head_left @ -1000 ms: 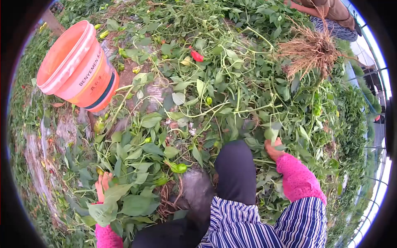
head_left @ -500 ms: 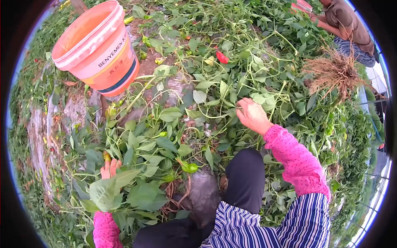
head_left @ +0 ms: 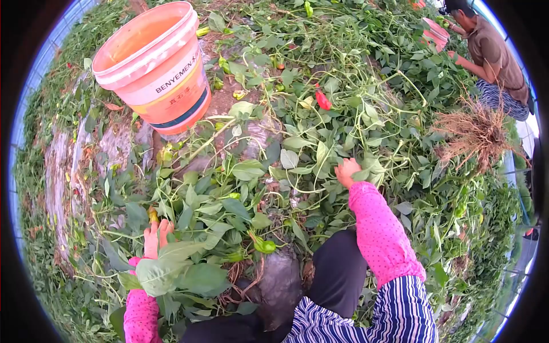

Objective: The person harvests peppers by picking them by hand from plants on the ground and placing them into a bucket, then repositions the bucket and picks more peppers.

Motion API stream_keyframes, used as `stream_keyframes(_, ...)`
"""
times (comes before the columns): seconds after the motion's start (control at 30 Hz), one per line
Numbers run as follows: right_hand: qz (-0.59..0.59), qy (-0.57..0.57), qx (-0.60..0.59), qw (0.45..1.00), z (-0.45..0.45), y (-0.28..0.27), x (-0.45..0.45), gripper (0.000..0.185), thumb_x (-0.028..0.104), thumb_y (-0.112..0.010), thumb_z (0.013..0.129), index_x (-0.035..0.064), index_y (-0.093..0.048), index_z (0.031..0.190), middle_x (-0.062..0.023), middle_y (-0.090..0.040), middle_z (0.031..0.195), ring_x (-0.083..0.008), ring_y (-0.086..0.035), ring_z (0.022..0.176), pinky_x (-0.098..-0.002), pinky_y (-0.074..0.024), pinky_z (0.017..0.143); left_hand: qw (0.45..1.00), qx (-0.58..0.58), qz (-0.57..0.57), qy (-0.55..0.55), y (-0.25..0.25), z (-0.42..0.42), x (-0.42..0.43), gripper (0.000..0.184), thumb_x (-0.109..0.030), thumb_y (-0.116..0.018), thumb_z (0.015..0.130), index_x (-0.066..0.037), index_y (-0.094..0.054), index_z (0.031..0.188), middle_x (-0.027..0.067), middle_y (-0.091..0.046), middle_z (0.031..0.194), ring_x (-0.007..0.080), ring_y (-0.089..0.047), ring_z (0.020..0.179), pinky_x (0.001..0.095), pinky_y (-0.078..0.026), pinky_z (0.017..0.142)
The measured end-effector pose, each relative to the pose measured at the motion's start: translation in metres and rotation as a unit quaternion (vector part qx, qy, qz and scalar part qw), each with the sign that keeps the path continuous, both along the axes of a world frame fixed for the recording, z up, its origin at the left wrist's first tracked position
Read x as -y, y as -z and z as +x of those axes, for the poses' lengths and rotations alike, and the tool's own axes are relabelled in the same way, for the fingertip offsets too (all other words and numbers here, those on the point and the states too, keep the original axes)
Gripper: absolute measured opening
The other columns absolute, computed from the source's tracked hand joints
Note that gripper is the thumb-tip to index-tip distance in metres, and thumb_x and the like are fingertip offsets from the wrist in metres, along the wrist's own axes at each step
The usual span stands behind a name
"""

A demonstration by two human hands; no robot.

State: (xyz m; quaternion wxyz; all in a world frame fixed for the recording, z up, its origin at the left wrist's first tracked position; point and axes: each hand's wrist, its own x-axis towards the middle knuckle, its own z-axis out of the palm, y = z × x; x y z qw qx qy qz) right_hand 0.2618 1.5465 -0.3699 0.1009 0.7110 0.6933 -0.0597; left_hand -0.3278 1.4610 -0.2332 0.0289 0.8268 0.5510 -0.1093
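My left hand (head_left: 155, 237) is low among the leaves at the left, partly covered by a broad leaf (head_left: 163, 268). Its visible fingers are stretched and apart, the tips right by a yellow-orange pepper (head_left: 152, 214). My right hand (head_left: 347, 172) reaches into the pepper plants (head_left: 297, 143) ahead of my knee. Its fingers are curled down into the foliage, and whatever they grip is hidden. Between my hands a green pepper (head_left: 264, 246) hangs near the ground. Farther out, a red pepper (head_left: 323, 101) lies among the stems.
A pink-orange bucket (head_left: 166, 74) stands at the upper left. An uprooted plant's root clump (head_left: 477, 134) sticks up at the right. Beyond it another person (head_left: 497, 57) crouches near a pink bucket (head_left: 436, 35). Plastic film (head_left: 57, 177) covers soil at the left.
The view has shifted, so the bucket and plants appear farther right and more of the other person shows. My right hand has moved lower into the leaves; my left stays by the yellow-orange pepper.
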Motion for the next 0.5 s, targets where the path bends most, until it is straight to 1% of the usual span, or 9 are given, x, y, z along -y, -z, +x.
stream_keyframes(0.07,0.009,-0.118,0.019,0.993,0.003,-0.005,0.022,0.019,0.023,-0.055,0.079,0.0072,-0.053,0.090,-0.0076,-0.061,0.089,-0.0283,-0.055,0.091,-0.0439,-0.0481,0.069,1.000,-0.002,0.002,0.001,0.001,-0.003,0.003,0.042,-0.028,-0.060,0.069,-0.011,-0.055,0.108,0.0042,-0.051,0.102,0.0268,-0.045,0.098,0.0422,-0.037,0.078)
stream_keyframes(0.1,-0.024,-0.112,0.015,0.993,0.001,-0.014,0.035,0.016,0.020,-0.055,0.080,0.0074,-0.053,0.090,-0.0086,-0.059,0.085,-0.0276,-0.055,0.088,-0.0443,-0.0481,0.068,1.000,-0.006,-0.019,-0.015,0.006,-0.005,0.005,0.049,-0.028,-0.063,0.066,-0.009,-0.053,0.111,0.0070,-0.049,0.106,0.0278,-0.045,0.100,0.0420,-0.036,0.078)
stream_keyframes(0.13,-0.001,-0.072,-0.008,0.997,-0.009,-0.032,0.047,0.016,0.021,-0.055,0.080,0.0076,-0.053,0.088,-0.0089,-0.059,0.084,-0.0276,-0.055,0.088,-0.0446,-0.0482,0.067,0.999,-0.010,-0.040,-0.030,0.008,-0.006,0.005,0.057,-0.027,-0.066,0.063,-0.008,-0.051,0.114,0.0098,-0.047,0.110,0.0287,-0.044,0.102,0.0418,-0.035,0.078)
stream_keyframes(0.17,0.022,-0.066,-0.007,0.998,-0.014,-0.045,0.061,0.015,0.020,-0.057,0.078,0.0082,-0.054,0.088,-0.0072,-0.059,0.083,-0.0266,-0.054,0.089,-0.0439,-0.0468,0.069,0.999,-0.010,-0.041,-0.030,-0.002,0.000,0.003,0.057,-0.027,-0.066,0.063,-0.008,-0.051,0.114,0.0098,-0.047,0.110,0.0287,-0.044,0.102,0.0418,-0.035,0.078)
stream_keyframes(0.23,0.016,-0.065,-0.020,0.998,-0.014,-0.051,0.083,0.025,0.019,-0.057,0.078,0.0057,-0.054,0.099,-0.0065,-0.058,0.090,-0.0272,-0.050,0.095,-0.0432,-0.0447,0.070,1.000,0.012,-0.019,-0.008,-0.022,0.012,0.002,0.046,-0.029,-0.060,0.069,-0.009,-0.054,0.110,0.0054,-0.051,0.100,0.0272,-0.046,0.098,0.0425,-0.037,0.081)
stream_keyframes(0.27,0.011,-0.063,-0.019,0.998,-0.012,-0.052,0.097,0.025,0.019,-0.057,0.078,0.0057,-0.054,0.099,-0.0065,-0.058,0.090,-0.0272,-0.050,0.095,-0.0432,-0.0447,0.070,1.000,0.013,-0.024,-0.006,-0.023,0.011,0.001,0.046,-0.029,-0.060,0.069,-0.009,-0.054,0.110,0.0054,-0.051,0.100,0.0272,-0.046,0.098,0.0425,-0.037,0.081)
stream_keyframes(0.33,-0.044,-0.080,-0.001,0.996,-0.006,-0.054,0.117,0.022,0.015,-0.060,0.072,0.0099,-0.055,0.093,-0.0049,-0.058,0.092,-0.0251,-0.050,0.097,-0.0421,-0.0431,0.074,0.999,0.024,-0.029,-0.007,-0.023,0.011,0.000,0.045,-0.026,-0.059,0.069,-0.008,-0.054,0.110,0.0077,-0.051,0.100,0.0283,-0.046,0.098,0.0436,-0.037,0.080)
stream_keyframes(0.43,-0.069,-0.082,-0.005,0.994,-0.011,-0.057,0.121,0.024,0.013,-0.061,0.069,0.0104,-0.055,0.092,-0.0050,-0.058,0.093,-0.0262,-0.050,0.097,-0.0439,-0.0429,0.075,0.998,0.012,-0.056,-0.038,-0.018,0.013,-0.001,0.046,-0.023,-0.059,0.068,-0.007,-0.054,0.110,0.0092,-0.050,0.100,0.0291,-0.045,0.099,0.0442,-0.036,0.081)
stream_keyframes(0.5,-0.052,-0.070,-0.015,0.996,-0.012,-0.042,0.118,0.025,0.011,-0.059,0.069,0.0102,-0.056,0.093,-0.0051,-0.058,0.093,-0.0265,-0.050,0.097,-0.0443,-0.0428,0.077,0.997,0.016,-0.070,-0.040,-0.014,0.013,-0.003,0.045,-0.023,-0.059,0.068,-0.006,-0.054,0.110,0.0092,-0.049,0.101,0.0298,-0.044,0.100,0.0442,-0.036,0.080)
